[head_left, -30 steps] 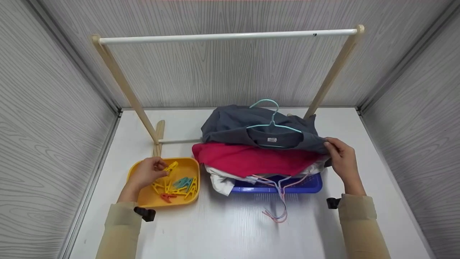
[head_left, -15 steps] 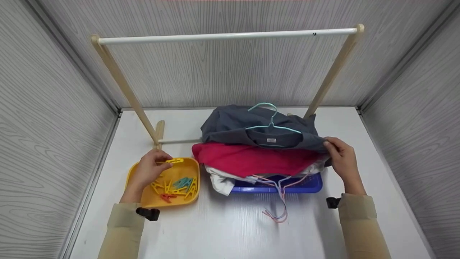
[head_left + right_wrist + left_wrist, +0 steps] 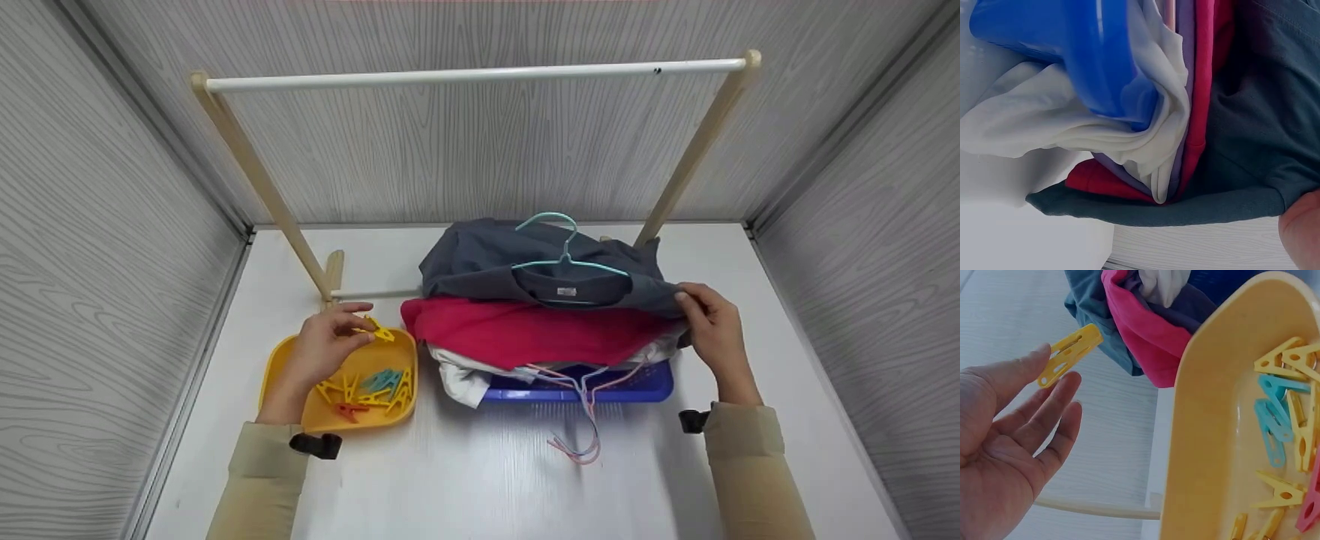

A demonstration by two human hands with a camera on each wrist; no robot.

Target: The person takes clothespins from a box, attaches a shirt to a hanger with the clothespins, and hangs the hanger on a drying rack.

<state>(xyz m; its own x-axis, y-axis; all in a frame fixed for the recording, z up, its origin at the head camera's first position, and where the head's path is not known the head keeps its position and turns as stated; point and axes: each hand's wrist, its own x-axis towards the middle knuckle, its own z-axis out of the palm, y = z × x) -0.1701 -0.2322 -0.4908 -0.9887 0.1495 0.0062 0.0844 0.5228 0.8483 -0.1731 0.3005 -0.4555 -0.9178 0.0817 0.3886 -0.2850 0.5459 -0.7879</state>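
Observation:
Between thumb and fingertips my left hand (image 3: 326, 341) pinches a yellow clothespin (image 3: 1071, 354), above the back rim of a yellow basin (image 3: 279, 367). More clothespins, yellow, teal and one red (image 3: 349, 412), lie in that basin. My right hand (image 3: 716, 330) grips the right shoulder edge of a dark grey shirt (image 3: 480, 255). A mint-green hanger (image 3: 568, 259) sits in the shirt's neck, its hook standing up. Under the grey shirt are a red garment (image 3: 517, 330) and white cloth (image 3: 459, 382), piled on a blue basket (image 3: 517, 394).
A drying rack with a white rod (image 3: 480, 75) and wooden legs (image 3: 262, 180) stands behind the pile. Several pink and pale hangers (image 3: 585, 405) hang over the basket's front, hooks towards me. Grey wood-grain walls (image 3: 97, 247) close in the sides and back.
My left hand has moved up and right from inside the basin to its back rim, turning the clothespin in its fingers. The right hand keeps its hold; the hanger hook has tipped slightly.

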